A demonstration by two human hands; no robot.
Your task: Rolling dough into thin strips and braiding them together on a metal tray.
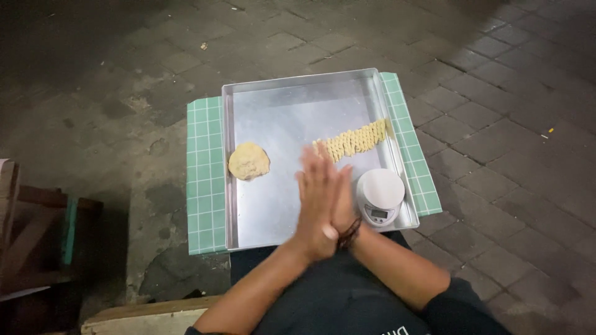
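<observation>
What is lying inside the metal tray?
The metal tray holds a dough lump, a row of dough pieces and a small scale. The hands cover part.

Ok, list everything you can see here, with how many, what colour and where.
Metal tray: one, silver, on the green board.
Green board: one, green with white grid, under the tray.
Dough disc: one, pale yellow, at the tray's left side.
Dough pieces: a row, pale yellow, at the tray's right side.
Kitchen scale: one, white, in the tray's near right corner.
Paving: grey bricks, all around.
Left hand: pressed palm to palm against the right.
Right hand: behind the left, dark band at the wrist.
</observation>
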